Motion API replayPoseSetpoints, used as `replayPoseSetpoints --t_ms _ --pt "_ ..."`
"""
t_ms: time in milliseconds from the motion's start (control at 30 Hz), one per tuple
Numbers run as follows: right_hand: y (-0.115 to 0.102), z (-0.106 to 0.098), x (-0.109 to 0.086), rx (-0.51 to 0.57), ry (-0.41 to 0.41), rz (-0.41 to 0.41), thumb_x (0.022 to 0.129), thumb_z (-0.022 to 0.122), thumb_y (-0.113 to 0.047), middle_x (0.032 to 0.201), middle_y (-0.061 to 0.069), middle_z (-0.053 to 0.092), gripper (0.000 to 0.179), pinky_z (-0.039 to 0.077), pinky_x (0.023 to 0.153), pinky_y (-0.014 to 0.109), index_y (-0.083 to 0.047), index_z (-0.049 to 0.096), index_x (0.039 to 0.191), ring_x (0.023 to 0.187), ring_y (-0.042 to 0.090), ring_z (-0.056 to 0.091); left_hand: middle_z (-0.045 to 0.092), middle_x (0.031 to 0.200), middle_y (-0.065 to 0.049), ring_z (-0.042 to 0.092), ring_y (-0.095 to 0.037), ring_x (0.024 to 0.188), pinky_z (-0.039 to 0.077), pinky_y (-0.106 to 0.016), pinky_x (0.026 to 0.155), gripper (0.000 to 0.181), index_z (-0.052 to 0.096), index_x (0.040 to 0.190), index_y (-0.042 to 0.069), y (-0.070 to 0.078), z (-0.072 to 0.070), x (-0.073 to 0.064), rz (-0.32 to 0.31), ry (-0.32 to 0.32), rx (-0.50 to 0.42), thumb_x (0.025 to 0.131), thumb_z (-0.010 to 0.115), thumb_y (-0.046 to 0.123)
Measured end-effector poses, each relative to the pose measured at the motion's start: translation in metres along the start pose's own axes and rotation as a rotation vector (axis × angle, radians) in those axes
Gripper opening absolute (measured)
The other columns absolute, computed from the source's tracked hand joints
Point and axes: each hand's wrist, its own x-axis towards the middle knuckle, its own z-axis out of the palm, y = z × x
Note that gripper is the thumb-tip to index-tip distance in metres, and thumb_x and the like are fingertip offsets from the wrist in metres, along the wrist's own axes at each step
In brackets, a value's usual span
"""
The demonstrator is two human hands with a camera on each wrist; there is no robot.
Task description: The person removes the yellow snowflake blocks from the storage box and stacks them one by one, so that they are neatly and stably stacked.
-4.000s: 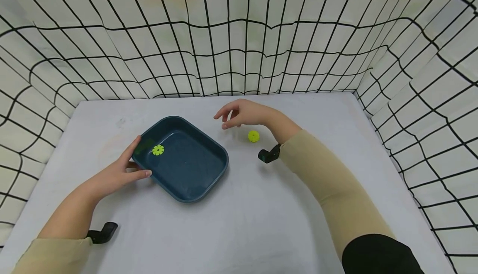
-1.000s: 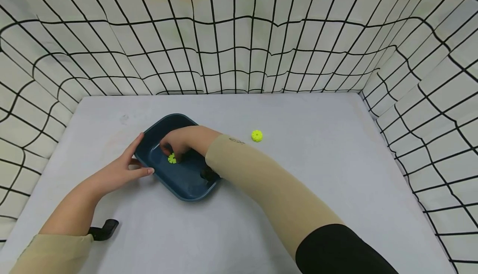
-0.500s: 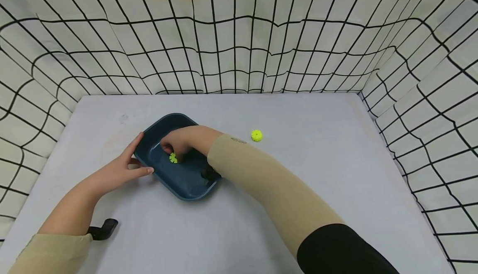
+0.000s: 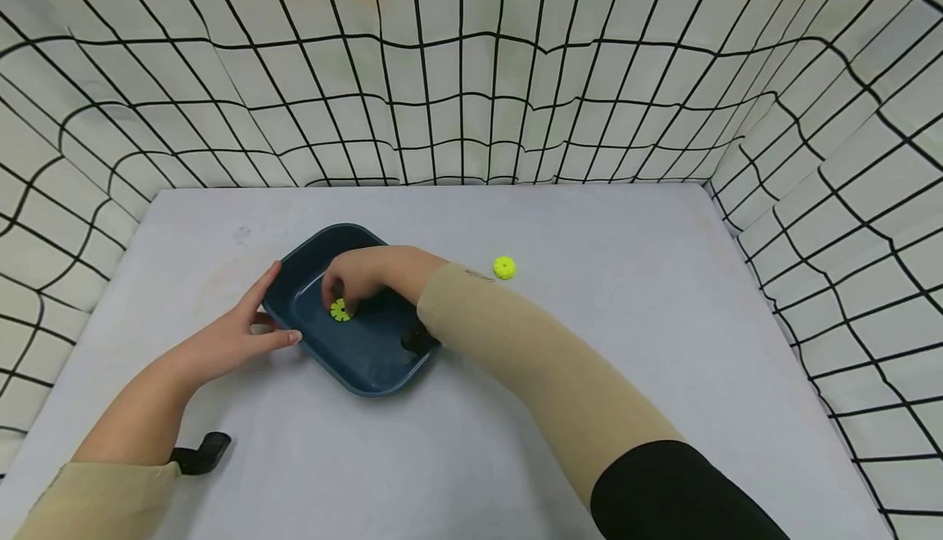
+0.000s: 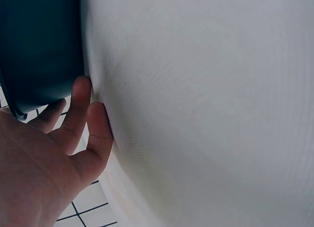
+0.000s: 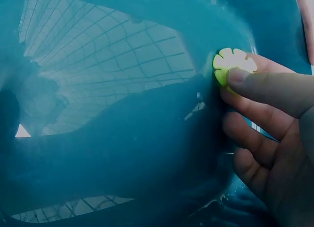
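Observation:
In the head view a dark blue plastic tub (image 4: 368, 372) stands left of the table's middle. My left hand (image 4: 221, 345) holds its left corner, thumb at the near rim and index finger along the outer side. In the left wrist view, other fingers (image 5: 78, 97) bend against the tub's outer wall, low by the cloth. My right hand (image 4: 357, 274) reaches down inside the tub. Between thumb and fingers it pinches a yellow-green flower-shaped disc (image 6: 226, 60). Shiny reflections in the right wrist view look like water in the tub.
A second yellow-green flower-shaped disc (image 4: 504, 267) lies on the white table cloth (image 4: 626, 278), right of the tub. Black netting (image 4: 471, 74) over white sheets surrounds the table at the back and sides.
The right hand has moved left from above the table into the tub and taken hold of the disc there. Over the last second it has barely moved. The left hand stays on the tub.

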Motion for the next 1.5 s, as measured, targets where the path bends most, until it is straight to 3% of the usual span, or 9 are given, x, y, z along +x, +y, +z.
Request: replayPoseSetpoints --t_ms 167,367,500,867,1033,1200,1367,1500 --pt "0.002 -0.002 -0.003 0.043 -0.013 -0.012 0.094 0.070 -0.017 0.132 -0.011 0.054 0.033 0.043 0.090 0.020 -0.032 0.070 0.123 0.111 0.006 0.052 0.013 0.157 -0.028 0.047 -0.043 0.122 0.043 -0.058 0.088 0.104 -0.020 0.156 0.032 0.000 0.000 0.001 0.006 0.001 -0.003 0.096 0.064 0.037" --pt "0.001 -0.008 -0.010 0.104 -0.011 -0.037 0.095 0.068 -0.013 0.120 -0.008 0.058 0.032 0.048 0.076 0.022 -0.030 0.071 0.122 0.089 0.011 0.059 0.009 0.158 -0.028 0.045 -0.046 0.124 0.043 -0.060 0.089 0.104 -0.021 0.155 0.033 0.001 0.000 0.000 0.005 -0.008 -0.015 0.096 0.064 0.037" --pt "0.001 -0.012 -0.015 0.143 -0.004 -0.075 0.094 0.067 -0.010 0.117 -0.007 0.060 0.033 0.049 0.074 0.025 -0.028 0.072 0.121 0.081 0.012 0.058 0.011 0.157 -0.029 0.046 -0.045 0.123 0.043 -0.060 0.089 0.104 -0.021 0.155 0.033 0.001 0.000 0.000 0.000 -0.007 -0.010 0.096 0.064 0.037" --pt "0.013 -0.025 -0.032 0.228 0.030 -0.178 0.092 0.070 -0.011 0.123 -0.010 0.061 0.033 0.052 0.078 0.027 -0.021 0.072 0.123 0.087 0.013 0.061 0.010 0.157 -0.028 0.048 -0.042 0.120 0.043 -0.058 0.089 0.105 -0.021 0.156 0.032 0.004 0.000 -0.001 -0.001 -0.002 -0.009 0.095 0.065 0.038" --pt "0.019 -0.035 -0.049 0.283 0.064 -0.210 0.093 0.069 -0.010 0.106 -0.003 0.070 0.033 0.051 0.080 0.036 -0.018 0.071 0.125 0.079 0.020 0.061 0.007 0.158 -0.028 0.047 -0.043 0.120 0.043 -0.058 0.089 0.106 -0.021 0.156 0.031 0.005 0.000 0.000 -0.005 0.003 -0.004 0.095 0.065 0.040" --pt "0.027 -0.046 -0.066 0.332 0.102 -0.238 0.093 0.069 -0.011 0.094 0.003 0.072 0.032 0.048 0.075 0.036 -0.015 0.071 0.125 0.072 0.021 0.059 0.006 0.159 -0.029 0.047 -0.044 0.121 0.043 -0.059 0.089 0.106 -0.021 0.156 0.031 0.005 0.000 0.001 -0.007 0.001 0.000 0.095 0.066 0.041" --pt "0.039 -0.054 -0.080 0.354 0.152 -0.209 0.093 0.070 -0.015 0.096 0.006 0.073 0.032 0.041 0.063 0.029 -0.020 0.071 0.125 0.072 0.023 0.060 0.006 0.158 -0.029 0.048 -0.044 0.120 0.043 -0.060 0.089 0.107 -0.021 0.156 0.031 0.003 0.000 0.001 -0.006 0.003 0.005 0.094 0.066 0.040" --pt "0.051 -0.059 -0.090 0.353 0.185 -0.165 0.093 0.071 -0.019 0.099 0.007 0.073 0.031 0.038 0.060 0.028 -0.026 0.072 0.123 0.073 0.021 0.061 0.007 0.158 -0.030 0.047 -0.044 0.120 0.043 -0.060 0.089 0.107 -0.021 0.156 0.031 0.003 0.001 0.001 -0.006 0.009 0.008 0.094 0.066 0.039"
